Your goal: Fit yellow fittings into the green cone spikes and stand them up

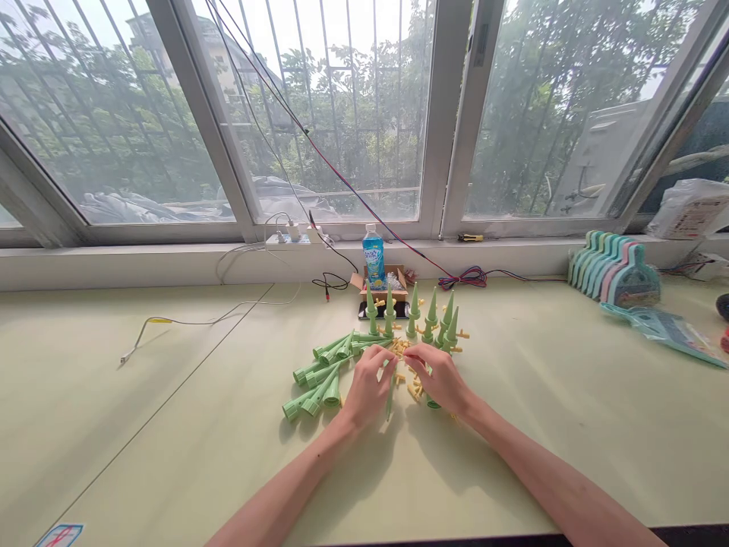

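Observation:
My left hand (367, 386) and my right hand (441, 380) meet over a pile of small yellow plastic pieces (414, 389), fingertips pinched and almost touching. Whatever sits in either pinch is too small to make out. Under my left fingers a narrow green spike (390, 399) points toward me; I cannot tell whether it is held. Several green plastic watering spikes (310, 401) lie in a heap left of my left hand. Beyond my hands, more green spikes (432, 310) stand tip up with yellow pieces sticking out of their sides.
Behind the spikes are a black phone (367, 310), a small cardboard box (399, 293) and a blue-labelled bottle (373, 254). A white cable (194, 322) crosses the left tabletop. Coiled wires (470, 276) and a row of pastel plastic items (618, 266) are at right.

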Action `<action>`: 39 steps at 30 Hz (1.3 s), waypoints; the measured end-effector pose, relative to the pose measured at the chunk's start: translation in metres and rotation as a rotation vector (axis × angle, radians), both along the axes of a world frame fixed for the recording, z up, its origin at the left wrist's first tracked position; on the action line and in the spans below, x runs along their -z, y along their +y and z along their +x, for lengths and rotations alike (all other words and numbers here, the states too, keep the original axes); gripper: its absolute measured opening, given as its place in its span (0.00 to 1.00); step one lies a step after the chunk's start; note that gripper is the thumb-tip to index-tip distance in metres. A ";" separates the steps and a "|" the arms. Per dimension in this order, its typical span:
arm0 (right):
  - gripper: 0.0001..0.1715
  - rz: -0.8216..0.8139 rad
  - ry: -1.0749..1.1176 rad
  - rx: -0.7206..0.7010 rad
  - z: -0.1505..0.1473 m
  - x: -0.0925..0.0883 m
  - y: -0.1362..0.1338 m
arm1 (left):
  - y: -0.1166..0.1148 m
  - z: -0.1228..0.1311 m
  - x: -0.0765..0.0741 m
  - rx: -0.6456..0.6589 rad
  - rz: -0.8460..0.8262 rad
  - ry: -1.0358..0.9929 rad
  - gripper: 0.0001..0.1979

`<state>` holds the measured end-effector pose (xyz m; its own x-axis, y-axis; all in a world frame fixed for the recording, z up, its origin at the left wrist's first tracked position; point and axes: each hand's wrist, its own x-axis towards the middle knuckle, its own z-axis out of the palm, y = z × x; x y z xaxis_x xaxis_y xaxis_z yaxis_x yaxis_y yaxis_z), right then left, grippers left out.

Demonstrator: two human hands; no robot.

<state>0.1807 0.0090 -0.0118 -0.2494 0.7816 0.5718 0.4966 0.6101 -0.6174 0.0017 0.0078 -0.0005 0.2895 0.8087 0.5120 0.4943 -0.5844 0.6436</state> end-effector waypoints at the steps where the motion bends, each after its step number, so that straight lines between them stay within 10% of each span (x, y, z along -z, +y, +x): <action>1: 0.13 0.000 -0.005 0.001 0.000 0.000 0.000 | 0.000 0.000 0.000 0.003 -0.005 -0.003 0.12; 39: 0.10 -0.006 0.066 0.055 -0.001 0.006 0.003 | 0.005 -0.003 0.015 0.010 -0.132 0.185 0.12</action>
<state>0.1792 0.0117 -0.0181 -0.1680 0.7963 0.5811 0.4869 0.5796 -0.6535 -0.0010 0.0132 -0.0155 0.3772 0.8617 0.3393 0.6057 -0.5067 0.6135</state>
